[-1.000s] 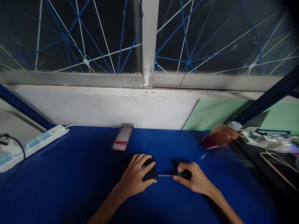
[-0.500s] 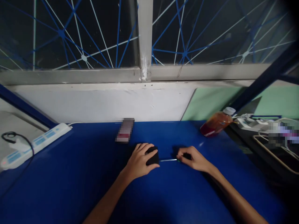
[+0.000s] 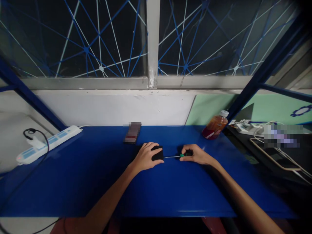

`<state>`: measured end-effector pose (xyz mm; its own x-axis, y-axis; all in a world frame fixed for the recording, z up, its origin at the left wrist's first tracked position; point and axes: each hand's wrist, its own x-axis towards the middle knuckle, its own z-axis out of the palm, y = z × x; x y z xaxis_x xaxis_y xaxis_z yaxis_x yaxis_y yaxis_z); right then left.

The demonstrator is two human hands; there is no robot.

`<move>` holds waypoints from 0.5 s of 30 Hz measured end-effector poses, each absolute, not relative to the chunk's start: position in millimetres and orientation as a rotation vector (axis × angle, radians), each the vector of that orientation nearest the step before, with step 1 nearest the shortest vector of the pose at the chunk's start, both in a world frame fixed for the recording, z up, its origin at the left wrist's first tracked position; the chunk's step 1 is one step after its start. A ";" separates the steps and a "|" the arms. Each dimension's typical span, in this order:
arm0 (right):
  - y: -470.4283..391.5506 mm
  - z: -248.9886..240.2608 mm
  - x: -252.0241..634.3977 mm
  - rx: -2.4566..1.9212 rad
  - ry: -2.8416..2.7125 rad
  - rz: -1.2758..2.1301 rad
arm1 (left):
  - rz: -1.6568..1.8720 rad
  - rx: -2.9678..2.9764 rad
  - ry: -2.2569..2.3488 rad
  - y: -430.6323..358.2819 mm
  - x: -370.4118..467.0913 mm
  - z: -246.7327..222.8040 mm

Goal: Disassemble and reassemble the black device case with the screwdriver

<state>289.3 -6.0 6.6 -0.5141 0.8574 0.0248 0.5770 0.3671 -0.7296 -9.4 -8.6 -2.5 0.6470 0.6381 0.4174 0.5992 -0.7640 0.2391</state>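
A small black box (image 3: 157,153) lies on the blue table (image 3: 170,191), and my left hand (image 3: 148,156) is wrapped over its left part, holding it. To the right, my right hand (image 3: 195,154) pinches the green and black handle of a screwdriver (image 3: 172,157). The thin metal shaft lies level and reaches the right side of the black box; its tip cannot be made out. Part of the handle is hidden by my fingers.
A phone (image 3: 132,133) lies behind my left hand. A bottle of reddish drink (image 3: 215,125) stands at the back right. At the left edge is a white power strip (image 3: 52,143) with a black cable. A dark side surface at the right holds cables and another strip.
The view has tilted and pulled back, so the table's front edge now shows. My right fingers have shifted on the handle, and more of its green part is visible.
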 end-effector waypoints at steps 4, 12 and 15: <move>-11.2 10.1 284.0 -1.241 -2.238 0.939 | 0.746 2.785 1.057 -6.1 -10.9 -4.8; -15.6 14.1 276.9 -1.256 -2.321 0.751 | 0.750 2.793 1.091 -3.8 -12.8 -4.6; -14.2 15.0 279.5 -1.239 -2.382 0.680 | 0.742 2.791 1.091 -3.6 -13.0 -5.4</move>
